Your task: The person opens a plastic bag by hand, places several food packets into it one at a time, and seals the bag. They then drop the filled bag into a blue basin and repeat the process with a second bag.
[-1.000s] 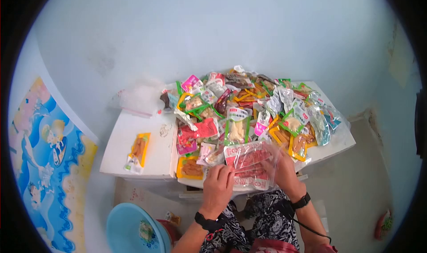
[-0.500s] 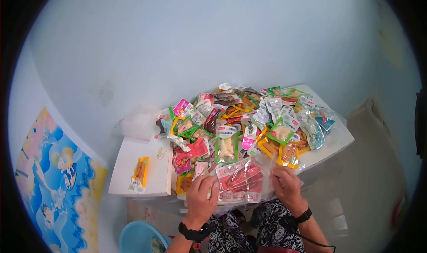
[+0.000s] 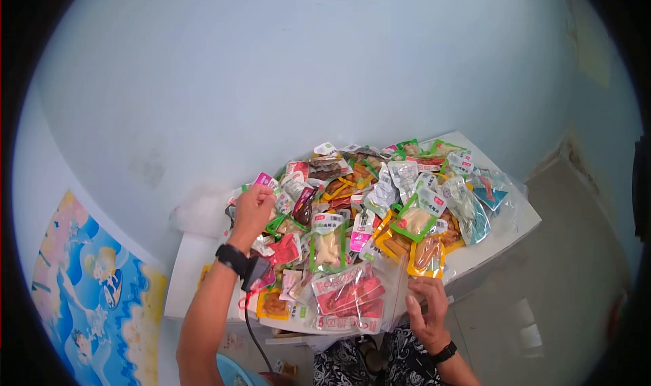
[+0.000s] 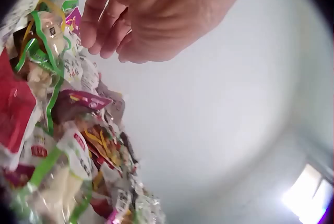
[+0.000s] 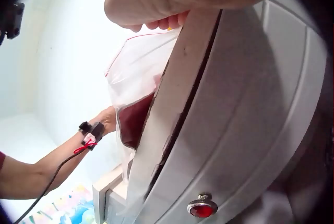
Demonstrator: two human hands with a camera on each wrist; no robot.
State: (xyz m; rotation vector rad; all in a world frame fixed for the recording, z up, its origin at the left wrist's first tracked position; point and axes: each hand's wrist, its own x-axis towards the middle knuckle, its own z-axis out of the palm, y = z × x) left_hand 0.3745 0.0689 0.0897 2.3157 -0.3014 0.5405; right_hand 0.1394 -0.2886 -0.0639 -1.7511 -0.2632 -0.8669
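At the front of the heaped table lies a clear zip bag (image 3: 383, 287) with flat red-and-white packets (image 3: 349, 294) inside. My right hand (image 3: 428, 311) is beside the bag's right edge, fingers loosely bent and thumb apart from them. In the right wrist view the bag's pink-lined edge (image 5: 122, 54) rises close by the fingers of that hand. My left hand (image 3: 252, 213) reaches over the left back of the pile, fingers bent downward. Its fingertips come up to a pink-purple packet (image 3: 264, 180); the left wrist view shows nothing between the fingers (image 4: 107, 36).
Many sealed snack packets (image 3: 329, 247) are heaped across the white table (image 3: 502, 230). Crumpled clear plastic (image 3: 200, 209) sits at the left back against the wall. A blue basin (image 3: 234, 372) stands on the floor, and a drawer knob (image 5: 202, 206) juts from the table front.
My left hand has left the clear bag and moved forward and left over the pile. My right hand has shifted slightly down beside the bag, its thumb now apart. The head view has shifted.
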